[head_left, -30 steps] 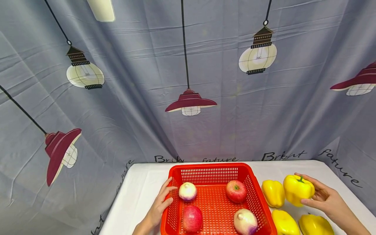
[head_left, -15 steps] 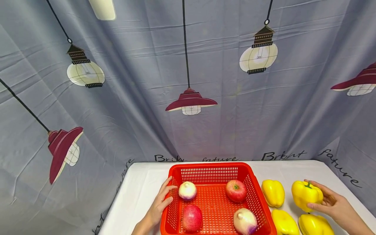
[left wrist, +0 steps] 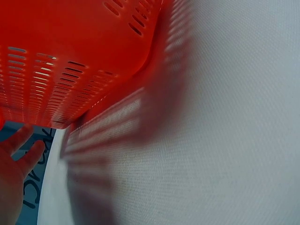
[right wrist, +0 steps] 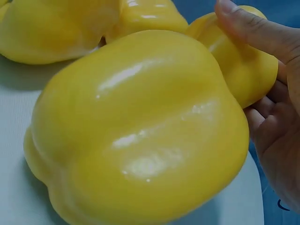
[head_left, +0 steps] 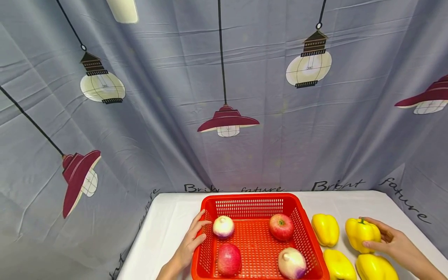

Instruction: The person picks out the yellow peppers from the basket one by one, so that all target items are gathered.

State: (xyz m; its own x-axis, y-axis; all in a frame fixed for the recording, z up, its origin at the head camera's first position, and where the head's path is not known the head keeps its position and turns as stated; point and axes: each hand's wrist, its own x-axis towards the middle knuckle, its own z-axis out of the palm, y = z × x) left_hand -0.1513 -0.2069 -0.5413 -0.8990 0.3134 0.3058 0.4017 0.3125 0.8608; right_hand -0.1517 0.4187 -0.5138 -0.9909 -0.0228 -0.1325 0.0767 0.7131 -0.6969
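Observation:
My left hand (head_left: pixel 187 245) rests on the left rim of a red plastic basket (head_left: pixel 250 197), some fingertips over the edge. Straight fingers (left wrist: pixel 32 157) show outside the basket wall in the left wrist view. Inside lie two red apples (head_left: pixel 229 259) (head_left: pixel 281 227) and two white-and-purple turnips (head_left: pixel 223 227) (head_left: pixel 292 263). At the right, my right hand (head_left: pixel 388 240) holds a yellow bell pepper (head_left: pixel 362 235) between thumb and fingers, its stem up. The right wrist view shows this held pepper (right wrist: pixel 243 61) partly hidden behind a nearer bell pepper (right wrist: pixel 140 126).
Three more yellow bell peppers (head_left: pixel 325 230) (head_left: pixel 338 265) (head_left: pixel 376 268) lie on the white table (head_left: pixel 336 202), right of the basket. A grey curtain (head_left: pixel 245 163) printed with lamps hangs behind the table.
My right hand has carried the bell pepper to the right and down, then slightly back left, close to the pepper in front. The left hand stays at the basket rim.

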